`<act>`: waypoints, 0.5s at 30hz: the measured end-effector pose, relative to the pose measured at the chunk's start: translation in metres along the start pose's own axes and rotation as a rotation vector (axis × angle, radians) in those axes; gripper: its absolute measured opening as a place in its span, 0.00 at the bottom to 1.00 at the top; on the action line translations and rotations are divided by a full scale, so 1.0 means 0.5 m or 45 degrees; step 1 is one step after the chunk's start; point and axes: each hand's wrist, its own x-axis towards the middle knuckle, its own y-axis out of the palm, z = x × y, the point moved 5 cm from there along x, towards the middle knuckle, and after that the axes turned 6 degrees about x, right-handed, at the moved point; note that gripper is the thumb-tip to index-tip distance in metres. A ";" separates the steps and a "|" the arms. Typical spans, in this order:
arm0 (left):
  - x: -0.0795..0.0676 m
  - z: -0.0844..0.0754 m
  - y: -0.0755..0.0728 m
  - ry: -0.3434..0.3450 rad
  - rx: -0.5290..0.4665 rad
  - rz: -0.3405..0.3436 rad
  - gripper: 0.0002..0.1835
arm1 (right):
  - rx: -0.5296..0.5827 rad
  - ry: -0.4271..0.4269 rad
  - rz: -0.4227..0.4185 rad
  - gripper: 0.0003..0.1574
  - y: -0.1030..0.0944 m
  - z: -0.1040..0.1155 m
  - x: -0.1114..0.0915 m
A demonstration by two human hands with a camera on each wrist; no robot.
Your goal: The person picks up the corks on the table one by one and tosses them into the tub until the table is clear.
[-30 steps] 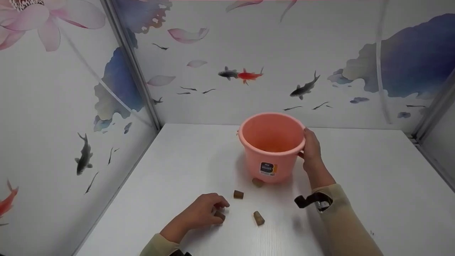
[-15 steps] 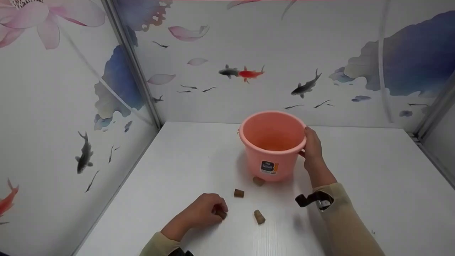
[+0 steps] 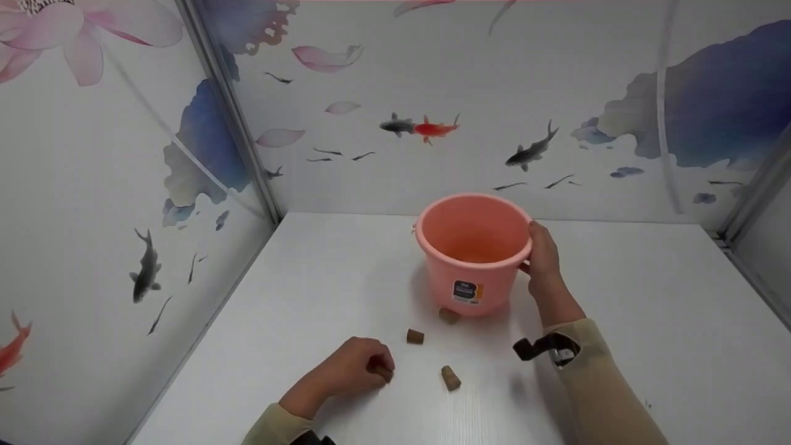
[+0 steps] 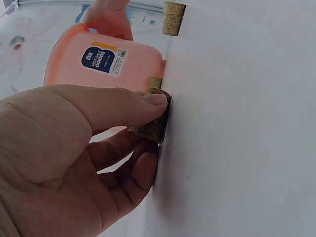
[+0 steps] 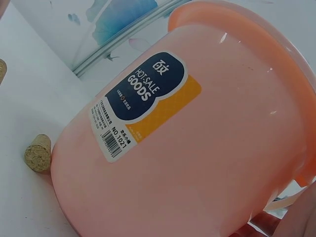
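My left hand (image 3: pixel 352 369) pinches a brown tapered cork (image 4: pixel 154 121) between thumb and fingers, low against the white table. In the head view the fingers mostly cover that cork. My right hand (image 3: pixel 544 256) holds the right side of a pink plastic bucket (image 3: pixel 473 281) at its rim and handle. The bucket stands upright, its label facing me. Another cork (image 3: pixel 448 316) lies against the bucket's base, also visible in the right wrist view. Between bucket and left hand lies one more cork (image 3: pixel 415 337), and a further cork (image 3: pixel 451 378) lies to that hand's right.
White walls with painted fish and lotus leaves enclose the white table (image 3: pixel 309 278) at the back and sides. A grey metal strip (image 3: pixel 232 117) runs up the back left corner. The bucket's inside bottom is partly hidden by its front wall.
My left fingers, spread around the cork a second ago, have closed on it. The right hand and bucket stay in place.
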 end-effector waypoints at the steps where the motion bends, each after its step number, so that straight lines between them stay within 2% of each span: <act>1: 0.000 0.000 0.000 -0.004 -0.004 0.000 0.12 | -0.004 -0.003 0.000 0.35 0.000 0.000 0.000; 7: -0.001 0.001 0.000 -0.032 -0.026 0.004 0.11 | -0.002 -0.007 -0.001 0.37 -0.002 -0.002 0.000; 15: -0.001 0.003 0.000 -0.006 -0.007 -0.005 0.11 | 0.009 0.001 0.000 0.38 -0.002 -0.003 0.000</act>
